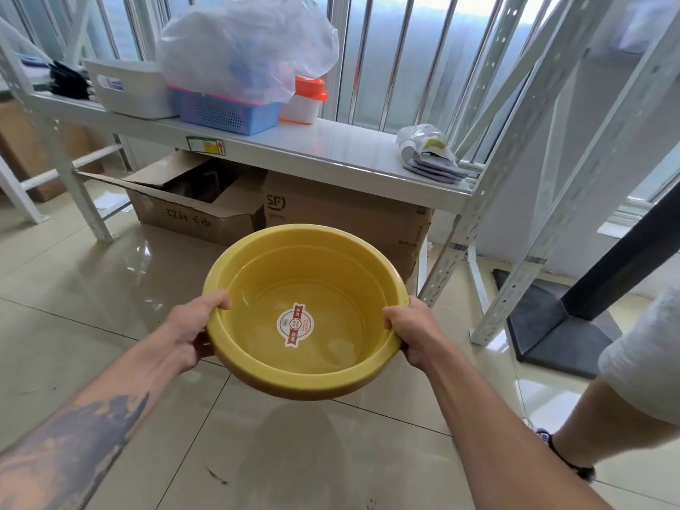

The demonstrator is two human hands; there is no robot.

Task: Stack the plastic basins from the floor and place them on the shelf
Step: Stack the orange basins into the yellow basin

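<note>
Both hands (191,325) (412,334) gripping yellow basin (257,274), fingers hidden beneath rim.

White shelf (331,149) with baskets (220,112)

Glossy beige floor tiles (110,288) reflect daylight from a barred window (386,49) at the far side. A white metal rack (331,152) stands before it, with cardboard boxes (331,211) on the floor beneath. At right, a dark post (625,252) rises from a flat black base (552,325).
</note>
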